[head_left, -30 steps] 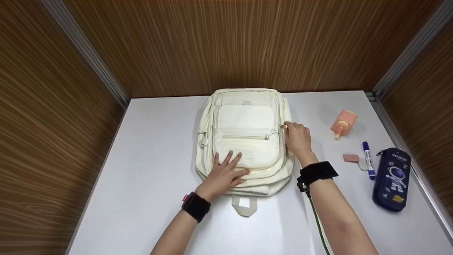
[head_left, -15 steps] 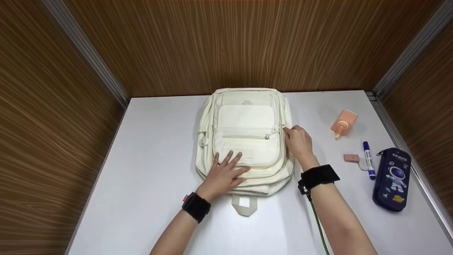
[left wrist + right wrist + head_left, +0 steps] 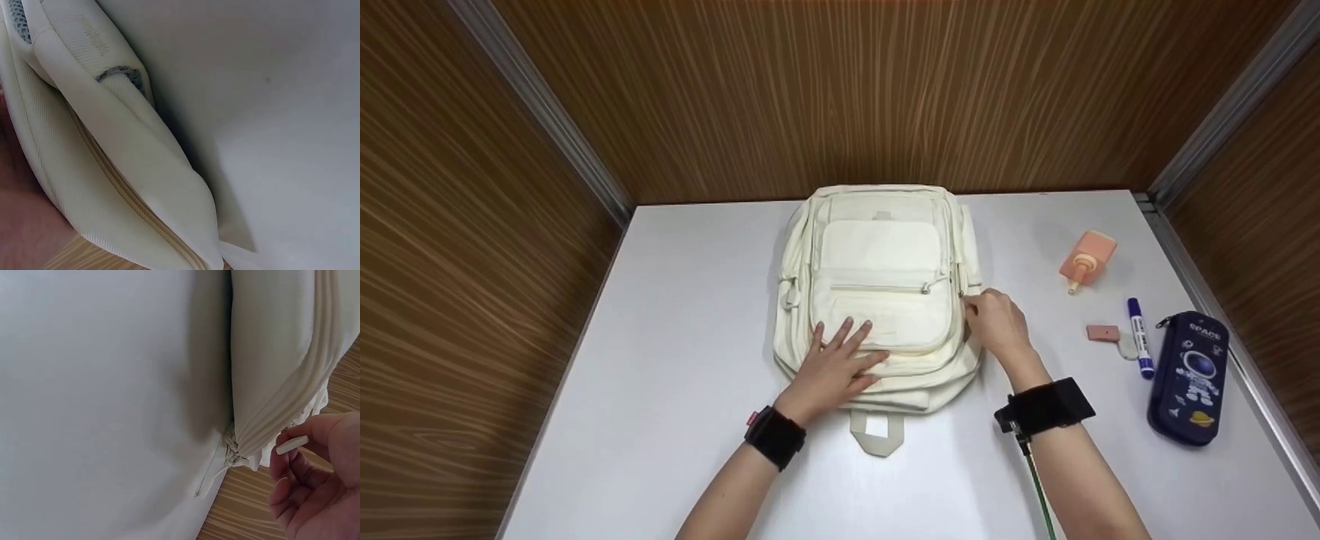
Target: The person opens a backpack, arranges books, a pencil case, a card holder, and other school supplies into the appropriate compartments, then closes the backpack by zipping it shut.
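Observation:
A cream backpack (image 3: 881,247) lies flat on the white table, its grab loop (image 3: 877,446) toward me. My left hand (image 3: 829,375) rests with fingers spread on the near left part of the bag's front. In the left wrist view, only the edge of that hand (image 3: 25,208) shows beside the bag's zipper (image 3: 129,188). At the right side of the bag, my right hand (image 3: 996,322) pinches a zipper pull. The right wrist view shows this pale zipper pull (image 3: 292,445) between thumb and curled fingers.
To the right lie a pink pump bottle (image 3: 1089,259), a small pink USB stick (image 3: 1102,333), a blue-and-white marker (image 3: 1140,337) and a navy pencil case (image 3: 1190,379) with a space print. Wood-grain panels (image 3: 885,97) wall the table at the back and sides.
My right hand has slid toward me along the bag's right side with the zipper pull, more so in the last half second. The left hand has stayed in place.

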A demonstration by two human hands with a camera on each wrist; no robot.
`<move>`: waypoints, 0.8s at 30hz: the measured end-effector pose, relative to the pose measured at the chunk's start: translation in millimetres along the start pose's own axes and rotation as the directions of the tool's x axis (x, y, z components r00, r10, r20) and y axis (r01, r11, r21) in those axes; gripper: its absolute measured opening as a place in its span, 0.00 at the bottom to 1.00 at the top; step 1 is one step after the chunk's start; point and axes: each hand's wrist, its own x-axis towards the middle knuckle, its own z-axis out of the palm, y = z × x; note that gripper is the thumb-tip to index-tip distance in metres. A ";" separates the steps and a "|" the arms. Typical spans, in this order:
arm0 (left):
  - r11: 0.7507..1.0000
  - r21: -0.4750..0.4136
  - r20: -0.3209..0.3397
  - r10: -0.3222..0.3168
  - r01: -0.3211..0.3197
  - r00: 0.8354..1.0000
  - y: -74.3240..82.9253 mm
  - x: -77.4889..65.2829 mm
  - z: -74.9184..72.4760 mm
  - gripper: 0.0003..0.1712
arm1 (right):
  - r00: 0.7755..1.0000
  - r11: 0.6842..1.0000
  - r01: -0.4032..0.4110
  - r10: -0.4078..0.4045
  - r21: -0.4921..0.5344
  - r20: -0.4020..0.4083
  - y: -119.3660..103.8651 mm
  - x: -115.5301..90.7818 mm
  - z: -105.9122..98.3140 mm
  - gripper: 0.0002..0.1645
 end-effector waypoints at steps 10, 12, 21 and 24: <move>1.000 -0.007 -0.135 0.029 -0.031 0.990 -13.5 11.1 -7.3 0.27 | 1.000 1.000 -0.002 0.002 -0.018 -0.005 -5.0 -4.2 -3.5 0.15; 0.999 0.045 -0.134 0.010 -0.004 0.991 -17.7 14.7 -6.5 0.29 | 1.000 1.000 -0.008 0.009 -0.019 0.013 -5.6 -2.8 -2.8 0.16; 0.999 0.036 -0.063 0.025 -0.023 0.998 -32.2 21.2 -1.0 0.37 | 0.999 0.999 -0.009 0.010 -0.040 0.045 -5.6 -1.0 1.5 0.14; 0.999 0.029 -0.075 0.042 -0.040 0.996 -34.9 20.7 0.0 0.35 | 0.999 0.999 -0.002 0.004 -0.051 0.038 -5.7 -0.8 3.6 0.13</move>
